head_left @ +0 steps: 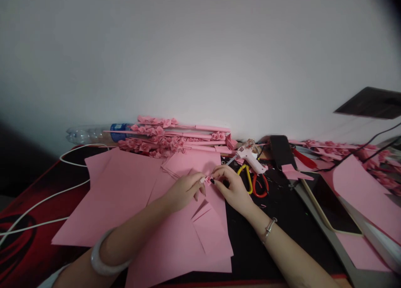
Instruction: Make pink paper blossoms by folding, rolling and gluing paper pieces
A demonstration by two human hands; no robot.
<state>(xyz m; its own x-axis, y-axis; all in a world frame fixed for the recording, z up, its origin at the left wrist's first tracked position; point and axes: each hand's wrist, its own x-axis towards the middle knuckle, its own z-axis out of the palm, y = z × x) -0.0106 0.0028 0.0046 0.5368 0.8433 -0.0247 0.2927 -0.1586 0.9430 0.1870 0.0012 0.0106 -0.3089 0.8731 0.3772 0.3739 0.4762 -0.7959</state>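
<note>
Between my fingertips is a small folded pink paper flower (208,180), held just above the pink sheets. My left hand (184,190) pinches it from the left with thumb and forefinger. From the other side my right hand (231,188) grips it, its dark-nailed thumb against the petals. Beneath both hands lie large pink paper sheets (169,242). A smaller folded pink piece (208,225) rests on them, below my hands. Close to my right hand are scissors with red and yellow handles (260,186), partly hidden, and a white glue gun (252,159).
Bundled pink paper flowers on stems (175,142) lie along the wall beside a clear plastic bottle (90,134). A black phone (281,150) and a tablet (332,204) are on the right, near more pink sheets (366,196). A white cable (40,202) crosses the left side.
</note>
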